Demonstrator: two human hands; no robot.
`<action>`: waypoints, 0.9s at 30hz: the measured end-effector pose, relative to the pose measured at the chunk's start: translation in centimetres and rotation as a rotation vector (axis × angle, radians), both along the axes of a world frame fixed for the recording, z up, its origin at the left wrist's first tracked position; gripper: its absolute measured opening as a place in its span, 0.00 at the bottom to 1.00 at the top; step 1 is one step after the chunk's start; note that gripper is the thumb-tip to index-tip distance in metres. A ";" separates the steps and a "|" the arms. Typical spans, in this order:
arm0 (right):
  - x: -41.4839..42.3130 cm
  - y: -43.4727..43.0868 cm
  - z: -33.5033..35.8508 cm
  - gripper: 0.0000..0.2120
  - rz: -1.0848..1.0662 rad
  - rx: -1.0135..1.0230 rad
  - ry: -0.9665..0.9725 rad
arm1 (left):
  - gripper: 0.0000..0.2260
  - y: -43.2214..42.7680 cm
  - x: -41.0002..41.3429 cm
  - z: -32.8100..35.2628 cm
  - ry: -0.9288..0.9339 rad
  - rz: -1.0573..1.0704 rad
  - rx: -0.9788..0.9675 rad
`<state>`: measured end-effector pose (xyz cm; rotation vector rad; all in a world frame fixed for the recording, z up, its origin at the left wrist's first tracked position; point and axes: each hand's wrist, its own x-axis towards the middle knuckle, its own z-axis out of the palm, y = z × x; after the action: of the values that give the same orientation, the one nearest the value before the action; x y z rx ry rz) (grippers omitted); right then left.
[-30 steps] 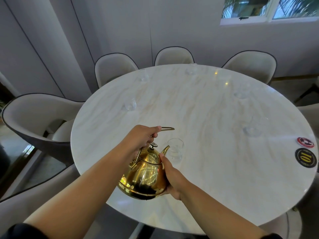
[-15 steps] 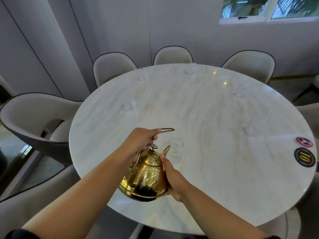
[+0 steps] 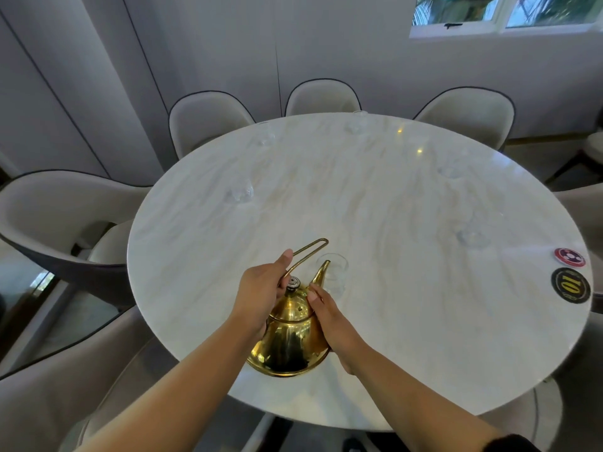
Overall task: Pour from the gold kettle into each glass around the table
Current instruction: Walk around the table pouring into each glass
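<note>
- The gold kettle (image 3: 288,337) is held above the near edge of the round marble worktop (image 3: 408,288), tipped forward with its spout pointing away from the person.
- The thin wire handle (image 3: 308,252) is gripped by the left hand (image 3: 261,291), whose grip is closed round the handle's lower end, the thumb laid along the wire.
- The right side of the kettle's body is cupped by the right hand (image 3: 329,321); its grip is wrapped against the metal, with the fingertips (image 3: 311,293) near the base of the spout.
- The spout tip (image 3: 326,264) is seen at the rim of the nearest glass (image 3: 332,275), which stands upright on the worktop just beyond the kettle. Whether any liquid is flowing cannot be told.
- Further clear glasses are set round the worktop: one at the left (image 3: 241,192), one at the far left (image 3: 264,137), one at the far edge (image 3: 357,123) and one at the right (image 3: 471,238).
- Two round coasters, a red one (image 3: 569,257) and a black one (image 3: 570,285), lie just beside each other at the right edge.
- Pale chairs (image 3: 208,122) are drawn up round the worktop.
</note>
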<state>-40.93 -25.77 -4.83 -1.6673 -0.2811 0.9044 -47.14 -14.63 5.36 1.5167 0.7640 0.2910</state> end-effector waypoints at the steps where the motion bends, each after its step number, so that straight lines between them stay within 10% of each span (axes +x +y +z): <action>1: -0.1 -0.1 0.0 0.32 -0.002 0.004 -0.015 | 0.25 -0.1 -0.3 -0.2 -0.014 0.011 0.000; 27: -0.1 -15.7 3.1 0.34 -0.146 0.037 -0.099 | 0.24 -14.2 0.6 2.6 -0.117 -0.145 -0.023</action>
<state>-41.07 -41.48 -1.77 -1.6777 -0.2385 0.7059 -46.57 -28.81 7.92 1.5108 0.5607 0.2586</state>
